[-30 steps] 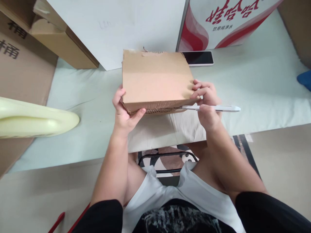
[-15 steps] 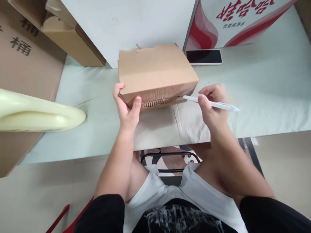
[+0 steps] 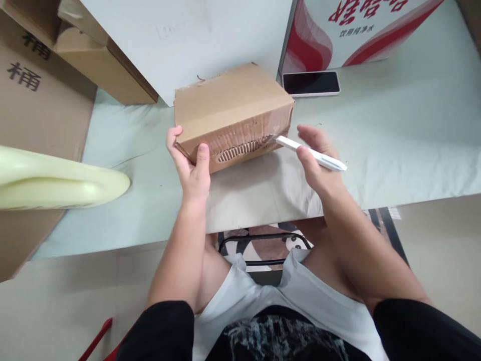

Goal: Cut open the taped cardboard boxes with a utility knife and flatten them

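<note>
A brown cardboard box [image 3: 229,103] is tilted above the pale green cloth, its near side torn so the corrugation shows. My left hand [image 3: 192,163] grips the box's left near corner, thumb on the torn side and a fingertip on the top. In my right hand [image 3: 319,155] is a slim white utility knife [image 3: 311,152], held between thumb and fingers. The knife's tip meets the right end of the torn strip on the box. Part of the right hand's grip is hidden behind the knife.
A phone [image 3: 311,83] lies behind the right hand, near a red and white carton [image 3: 311,42]. Behind the box stands a white panel [image 3: 195,35]. Cardboard boxes [image 3: 86,60] and a pale yellow rounded object [image 3: 67,180] occupy the left. The cloth-covered table [image 3: 406,135] extends right.
My left hand has turned the box, and its right end has come up and left. My right hand has moved left with the knife, which now points more steeply at the torn side.
</note>
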Action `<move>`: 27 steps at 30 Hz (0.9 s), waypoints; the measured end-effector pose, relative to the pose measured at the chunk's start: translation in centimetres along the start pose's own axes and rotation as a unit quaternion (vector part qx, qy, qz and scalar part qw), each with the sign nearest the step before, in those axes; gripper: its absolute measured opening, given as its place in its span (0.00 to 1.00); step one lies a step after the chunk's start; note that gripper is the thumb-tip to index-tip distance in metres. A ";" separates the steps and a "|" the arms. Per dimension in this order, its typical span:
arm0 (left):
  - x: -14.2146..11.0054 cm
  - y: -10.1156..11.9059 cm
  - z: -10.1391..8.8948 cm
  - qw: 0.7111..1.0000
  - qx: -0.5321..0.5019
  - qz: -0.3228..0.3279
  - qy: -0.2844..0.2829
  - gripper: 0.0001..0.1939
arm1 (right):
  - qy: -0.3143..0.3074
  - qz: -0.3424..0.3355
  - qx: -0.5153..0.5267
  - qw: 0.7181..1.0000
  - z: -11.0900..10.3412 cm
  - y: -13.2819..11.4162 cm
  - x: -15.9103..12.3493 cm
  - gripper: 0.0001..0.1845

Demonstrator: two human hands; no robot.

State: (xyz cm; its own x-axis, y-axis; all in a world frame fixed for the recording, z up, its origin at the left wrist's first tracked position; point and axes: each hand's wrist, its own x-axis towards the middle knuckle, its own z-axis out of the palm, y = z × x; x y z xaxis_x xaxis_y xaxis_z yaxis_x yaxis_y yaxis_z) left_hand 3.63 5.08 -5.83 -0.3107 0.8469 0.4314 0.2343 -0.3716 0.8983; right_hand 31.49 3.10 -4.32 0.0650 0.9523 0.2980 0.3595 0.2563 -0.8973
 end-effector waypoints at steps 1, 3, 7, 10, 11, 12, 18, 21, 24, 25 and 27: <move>0.0 0.0 0.0 1.000 -0.002 0.002 -0.001 0.35 | -0.014 0.000 0.022 1.000 0.1 0.2 0.0 0.30; 0.1 0.0 0.0 1.000 -0.006 0.007 -0.001 0.34 | -0.038 -0.006 0.059 0.998 0.4 0.5 0.0 0.28; 0.1 -0.1 -0.1 1.000 0.015 0.008 0.001 0.35 | -0.031 -0.013 0.094 0.995 0.8 0.0 0.0 0.24; 0.1 -0.3 -0.2 0.999 0.032 0.008 0.001 0.38 | -0.021 -0.001 0.111 0.994 0.8 -0.5 0.1 0.27; 0.1 -0.4 -0.2 0.999 0.033 0.008 0.000 0.38 | -0.021 0.001 0.113 0.993 0.8 -0.6 0.1 0.27; 0.1 -0.4 -0.3 0.999 0.033 0.008 -0.001 0.39 | -0.024 0.003 0.114 0.993 0.7 -0.6 0.1 0.28; 0.3 -0.4 -0.5 1.000 0.019 -0.002 -0.014 0.39 | -0.026 0.021 0.141 0.989 0.6 0.5 0.2 0.27; 0.4 -0.2 -0.6 1.000 0.000 0.002 -0.015 0.37 | -0.023 0.015 0.163 0.986 0.6 0.8 0.2 0.25; 0.5 -0.2 -0.7 1.000 -0.010 0.001 -0.014 0.36 | -0.023 0.021 0.154 0.988 0.5 0.9 0.1 0.25; 0.5 -0.2 -0.8 1.000 -0.006 -0.002 -0.015 0.36 | -0.024 0.026 0.147 0.989 0.4 0.9 0.1 0.26; 0.6 -0.3 -1.0 1.000 0.003 -0.008 -0.018 0.38 | -0.030 0.035 0.131 0.990 0.3 0.9 0.1 0.27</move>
State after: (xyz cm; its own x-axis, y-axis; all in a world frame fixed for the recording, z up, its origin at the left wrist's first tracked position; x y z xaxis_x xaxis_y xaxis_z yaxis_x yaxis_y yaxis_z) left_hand 2.46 5.35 -5.79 -0.2818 0.8660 0.4130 0.2347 -0.3551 0.9049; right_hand 31.52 3.49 -5.23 0.0236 0.9755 0.2188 0.1009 0.2154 -0.9713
